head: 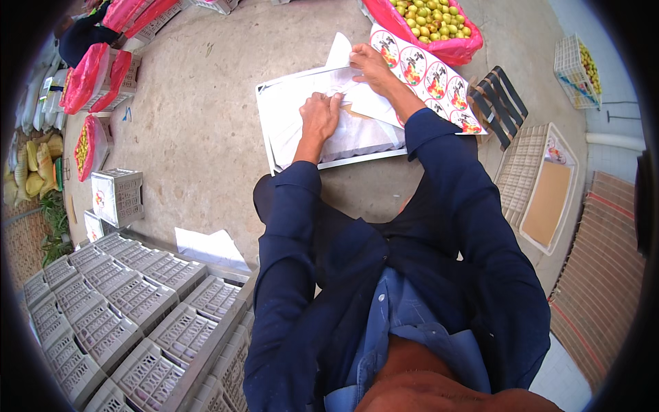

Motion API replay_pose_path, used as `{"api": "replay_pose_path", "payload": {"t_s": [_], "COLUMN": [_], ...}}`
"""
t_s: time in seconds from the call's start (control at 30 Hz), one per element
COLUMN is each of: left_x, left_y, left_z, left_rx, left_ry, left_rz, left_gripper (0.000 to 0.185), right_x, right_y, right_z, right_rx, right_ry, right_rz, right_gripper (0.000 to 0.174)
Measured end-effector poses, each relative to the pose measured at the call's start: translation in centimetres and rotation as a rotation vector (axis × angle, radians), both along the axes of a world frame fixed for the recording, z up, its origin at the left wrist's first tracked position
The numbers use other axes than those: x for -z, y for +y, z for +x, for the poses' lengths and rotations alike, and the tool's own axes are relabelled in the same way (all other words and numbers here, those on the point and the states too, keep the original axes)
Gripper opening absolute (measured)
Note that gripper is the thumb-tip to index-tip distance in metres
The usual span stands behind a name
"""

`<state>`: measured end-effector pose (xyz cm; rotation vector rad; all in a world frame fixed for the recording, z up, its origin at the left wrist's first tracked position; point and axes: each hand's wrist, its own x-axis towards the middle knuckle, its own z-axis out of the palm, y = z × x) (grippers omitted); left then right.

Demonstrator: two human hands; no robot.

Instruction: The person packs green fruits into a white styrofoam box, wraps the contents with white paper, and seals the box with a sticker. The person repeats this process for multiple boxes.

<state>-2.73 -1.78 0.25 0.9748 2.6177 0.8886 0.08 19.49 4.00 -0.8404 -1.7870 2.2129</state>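
Note:
Before me lies a shallow white crate (263, 129), its inside lined and covered with white paper (285, 116). My left hand (318, 116) rests on the paper near the middle, thumb and fingers drawn together at a sheet's edge. My right hand (371, 69) is at the far right side of the crate, fingers bent at a loose white sheet (339, 50); whether it pinches the sheet is unclear. A bit of brown cardboard shows between the sheets. Right of the crate, partly under my right forearm, is a sheet of round printed fruit stickers (436, 80).
A pink-lined crate of green fruit (432, 23) stands at the top. To the right are a strapped stool (498, 103) and a crate with cardboard (550, 201). Grey crates (123, 298) are stacked lower left, near white paper (211, 248). A person (85, 38) bends at upper left.

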Motion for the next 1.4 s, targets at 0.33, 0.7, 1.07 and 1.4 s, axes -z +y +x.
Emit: {"api": "replay_pose_path", "payload": {"t_s": [0.33,0.7,1.07,1.4], "left_x": [-0.5,0.1,-0.6,-0.1], "left_y": [0.9,1.1,0.3,-0.1], "left_z": [1.2,1.8,1.8,2.1], "left_rx": [-0.09,-0.131,-0.041,-0.03], "left_ry": [-0.002,0.075,0.094,0.158], "left_rz": [0.115,0.169,0.159,0.137], "left_gripper": [0.024,0.023,0.026,0.022], "right_x": [-0.4,-3.3,-2.2,3.0], "right_y": [6.7,1.0,3.1,2.3], "right_z": [6.7,7.9,5.5,5.4], "right_rx": [0.234,0.199,-0.334,-0.506], "right_ry": [0.22,0.55,0.693,0.677], "right_rz": [0.083,1.128,1.729,1.73], "right_gripper": [0.022,0.018,0.024,0.025]}}
